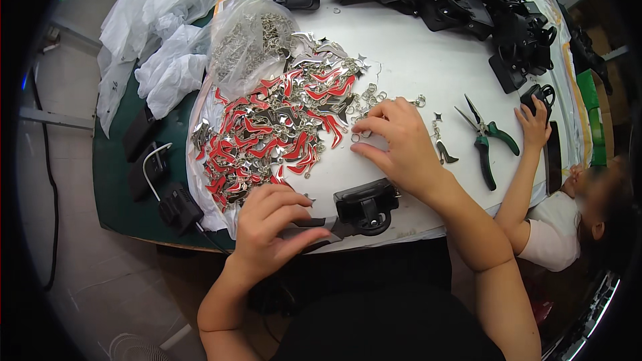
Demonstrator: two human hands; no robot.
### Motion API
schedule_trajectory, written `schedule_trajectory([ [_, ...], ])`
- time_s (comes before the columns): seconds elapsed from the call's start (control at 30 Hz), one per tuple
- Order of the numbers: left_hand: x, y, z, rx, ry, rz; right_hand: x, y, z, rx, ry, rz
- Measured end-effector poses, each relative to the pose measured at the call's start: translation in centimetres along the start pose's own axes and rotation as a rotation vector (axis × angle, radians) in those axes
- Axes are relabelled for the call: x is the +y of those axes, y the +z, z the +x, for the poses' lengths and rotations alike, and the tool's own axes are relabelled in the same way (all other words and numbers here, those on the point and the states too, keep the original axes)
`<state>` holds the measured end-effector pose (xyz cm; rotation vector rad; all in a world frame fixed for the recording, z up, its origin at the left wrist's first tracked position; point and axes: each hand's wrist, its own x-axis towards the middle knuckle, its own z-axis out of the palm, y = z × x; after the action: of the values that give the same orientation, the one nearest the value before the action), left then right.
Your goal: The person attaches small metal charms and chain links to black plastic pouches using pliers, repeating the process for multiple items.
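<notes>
right hand [396,144]: thumb and fingertips around small silver metal ring [355,138] over white tabletop [414,60]; whether pinched, cannot tell. left hand [266,227] half-curled by grey-and-black tool-like piece [340,229], hold unclear. glossy black mini handbag [364,202] between hands. much seems left: heaped red-and-silver shoe charms [267,137].

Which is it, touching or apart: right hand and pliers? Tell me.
Apart. The head view shows white tabletop and a shoe charm between the right hand and the pliers.
</notes>
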<state>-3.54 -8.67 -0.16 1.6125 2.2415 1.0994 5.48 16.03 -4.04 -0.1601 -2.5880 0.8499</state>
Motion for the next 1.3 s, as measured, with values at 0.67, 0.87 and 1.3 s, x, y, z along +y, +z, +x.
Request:
schedule_trajectory([
  [0.67, -2.6, 3.3, 10.4, -0.140, -0.390, 0.189, 0.3, -1.6, -1.0, 0.185, 0.401, 0.709],
  [0.87, -2.5, 4.0, 10.0, -0.067, -0.283, 0.326, 0.0, -1.6, -0.8, 0.170, 0.344, 0.712],
  [1.3, -2.1, 1.7, 10.5, -0.197, -0.416, 0.156, 0.5, -1.4, -0.6, 0.141, 0.277, 0.663],
])
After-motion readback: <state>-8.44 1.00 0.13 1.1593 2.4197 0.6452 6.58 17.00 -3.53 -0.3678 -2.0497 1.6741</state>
